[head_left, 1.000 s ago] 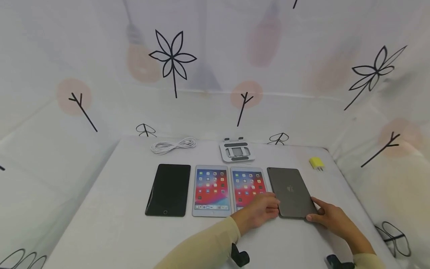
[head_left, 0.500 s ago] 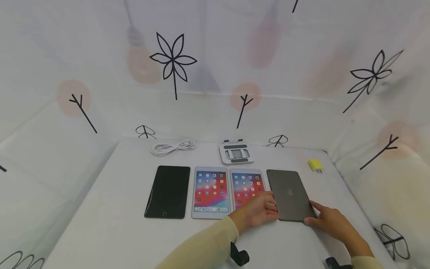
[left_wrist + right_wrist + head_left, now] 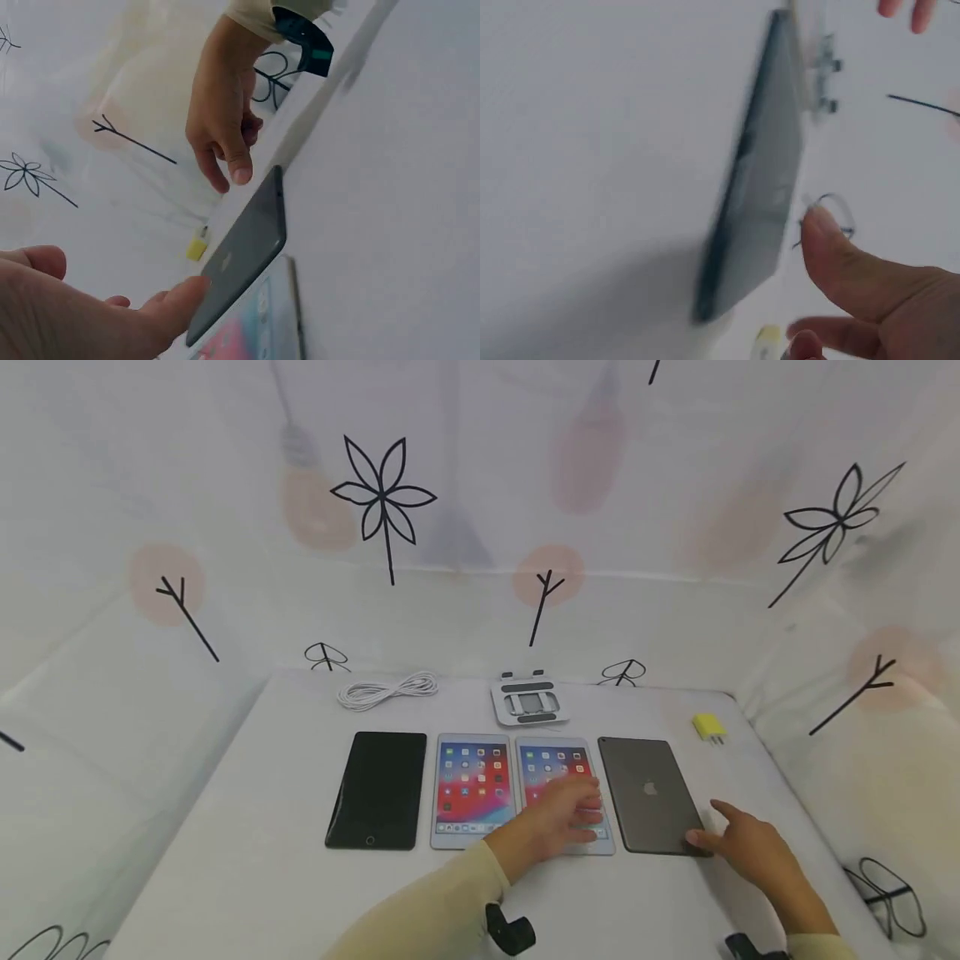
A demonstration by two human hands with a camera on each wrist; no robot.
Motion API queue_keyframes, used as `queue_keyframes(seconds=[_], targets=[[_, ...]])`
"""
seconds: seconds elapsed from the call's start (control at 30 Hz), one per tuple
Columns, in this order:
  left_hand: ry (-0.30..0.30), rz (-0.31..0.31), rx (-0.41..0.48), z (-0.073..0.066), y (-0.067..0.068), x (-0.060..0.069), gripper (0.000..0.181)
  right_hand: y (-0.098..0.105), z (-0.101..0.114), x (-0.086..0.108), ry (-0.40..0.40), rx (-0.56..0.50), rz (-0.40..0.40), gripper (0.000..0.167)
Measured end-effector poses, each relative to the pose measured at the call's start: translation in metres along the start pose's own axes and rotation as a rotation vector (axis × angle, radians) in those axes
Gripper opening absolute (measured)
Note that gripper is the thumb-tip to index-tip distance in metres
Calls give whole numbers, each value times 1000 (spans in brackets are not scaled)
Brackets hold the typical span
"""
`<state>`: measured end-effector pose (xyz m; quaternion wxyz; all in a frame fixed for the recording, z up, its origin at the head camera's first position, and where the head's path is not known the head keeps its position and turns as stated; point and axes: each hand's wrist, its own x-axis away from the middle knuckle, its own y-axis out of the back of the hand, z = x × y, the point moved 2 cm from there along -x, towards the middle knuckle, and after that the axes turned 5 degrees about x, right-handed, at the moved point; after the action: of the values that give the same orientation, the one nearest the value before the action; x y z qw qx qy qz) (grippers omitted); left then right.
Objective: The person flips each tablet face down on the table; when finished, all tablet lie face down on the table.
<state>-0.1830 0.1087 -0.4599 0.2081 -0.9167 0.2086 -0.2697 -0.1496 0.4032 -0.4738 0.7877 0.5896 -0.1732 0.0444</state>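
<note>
White tablet (image 3: 551, 763) beside gray tablet (image 3: 654, 795): lower part partly hidden by left hand (image 3: 553, 818). Gray tablet blurred in right wrist view.

The person's left hand (image 3: 551, 828) is relaxed, its fingers (image 3: 583, 818) parted and slightly bent, the sleeved left forearm (image 3: 427, 906) stretching behind and left of them. Well to the right of those fingers, the right hand (image 3: 753, 852) spreads its thumb (image 3: 705, 841) from its index finger (image 3: 729, 812); the bare right wrist (image 3: 798, 902) sits behind both.
</note>
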Motion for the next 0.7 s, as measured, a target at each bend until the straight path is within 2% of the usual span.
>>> queue_keyframes(seconds=[0.07, 0.17, 0.23, 0.33, 0.43, 0.5, 0.6, 0.7], targets=[[-44, -66, -67, -11, 11, 7, 41, 8, 7, 4, 18, -77, -47, 98], [-88, -166, -162, -21, 31, 14, 44, 10, 22, 9, 73, -225, -67, 90], [-99, -221, -226, -22, 43, 17, 48, 6, 34, 13, 99, -315, -61, 87], [-91, -278, -275, -20, 57, 20, 48, -5, 54, 17, 127, -422, -35, 86], [-92, -276, -266, -15, 65, 23, 49, -17, 72, 19, 145, -501, -14, 85], [-98, -254, -246, -13, 68, 24, 50, -23, 81, 19, 153, -539, -10, 85], [-98, -222, -210, -12, 70, 24, 52, -31, 91, 19, 159, -591, -4, 84], [-95, -222, -191, -13, 70, 24, 51, -38, 98, 17, 160, -639, 12, 85]])
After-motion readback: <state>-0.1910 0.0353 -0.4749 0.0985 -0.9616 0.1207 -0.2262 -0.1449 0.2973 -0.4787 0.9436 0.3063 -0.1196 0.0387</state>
